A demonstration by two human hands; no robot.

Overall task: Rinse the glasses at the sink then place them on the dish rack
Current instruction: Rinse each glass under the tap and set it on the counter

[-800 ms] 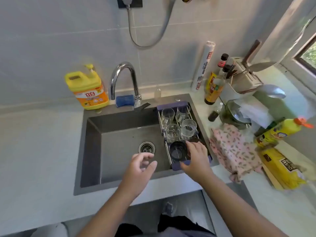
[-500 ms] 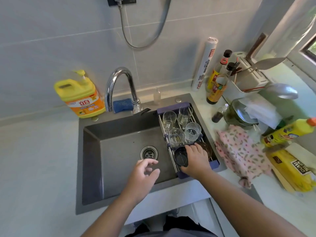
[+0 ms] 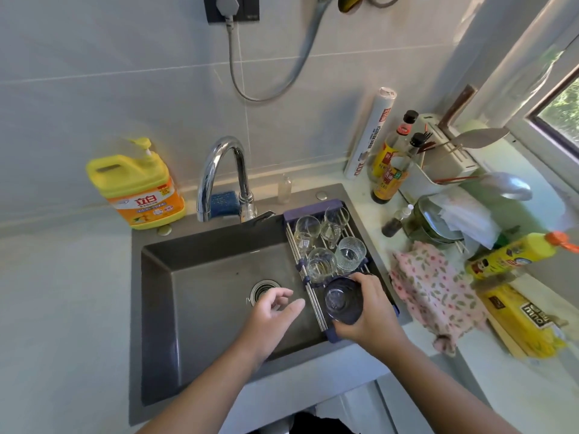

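Glass, dark and smoky, is what your right hand (image 3: 372,314) has hold of. The fingers curl round the far and right side of the dark glass (image 3: 341,300) and the thumb is under its near wall. Its mouth faces up at you over the near end of the dish rack (image 3: 313,208). I cannot tell whether it rests on the bars or is just clear of them.

Judge it light, stiff and brittle, and probably wet and slippery. Wrap the wall at mid-height rather than pinching the rim. Mind the clear glasses (image 3: 321,264) standing just beyond it.

Half a second ago your fingers lay more over its top. Now they have come round the side and the whole mouth shows. Your left hand (image 3: 275,311) still hovers over the sink (image 3: 203,261) near the drain (image 3: 264,291), fingers relaxed and holding nothing, much as before.
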